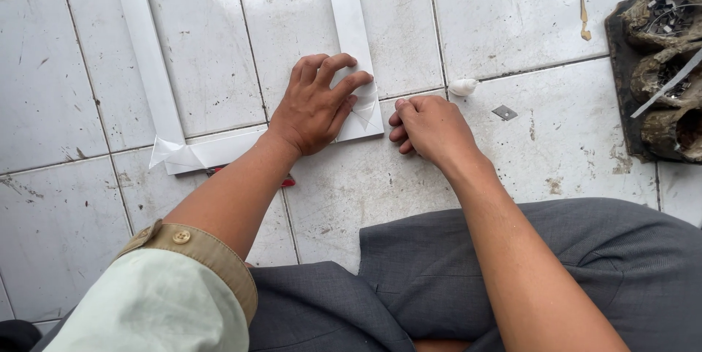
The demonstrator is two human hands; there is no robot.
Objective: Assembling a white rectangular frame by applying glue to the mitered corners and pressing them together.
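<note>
Nearest the camera are the person's grey trousers (468, 279) and a pale green sleeve (153, 301) with a tan buttoned cuff. On the tiled floor (66, 89) lies a white frame (150, 67) of flat strips: its left corner is already joined and wrapped in folded white tape. The left hand (314, 107) presses flat, fingers spread, on the right corner, which looks yet unfinished. Under the wrist a red tool (285, 181) peeks out. The right hand (431, 129), fingers curled, rests just beside that corner; whether it holds anything I cannot tell. Farther right lie a small white lump (463, 86) and muddy shoes (669, 67). No labels show.
</note>
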